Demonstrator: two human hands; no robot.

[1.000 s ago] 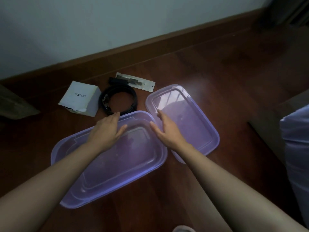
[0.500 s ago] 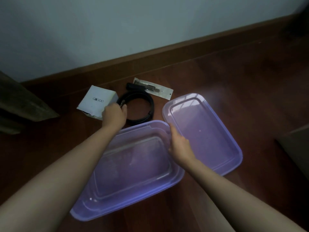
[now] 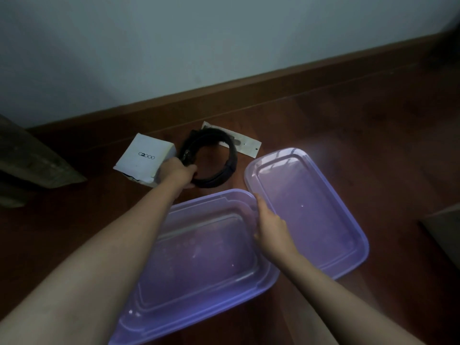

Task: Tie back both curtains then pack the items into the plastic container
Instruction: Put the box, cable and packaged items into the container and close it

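Note:
A purple plastic container [image 3: 199, 255] lies open on the wooden floor in front of me, with nothing inside. Its lid [image 3: 311, 207] lies beside it on the right. My left hand [image 3: 178, 174] grips the near left side of a coiled black belt [image 3: 224, 170] just beyond the container. My right hand [image 3: 270, 225] holds the container's right rim. A white box [image 3: 144, 158] sits left of the belt. A small flat packet [image 3: 245, 144] lies behind the belt, partly covered by it.
A wall with a brown skirting board [image 3: 249, 85] runs across behind the items. A dark wooden object [image 3: 32, 160] stands at the left edge. Another dark object [image 3: 445, 230] shows at the right edge.
My left hand left the container, reached forward and closed on the belt, tilting it up. My right hand moved onto the container's right rim. The view shifted a little.

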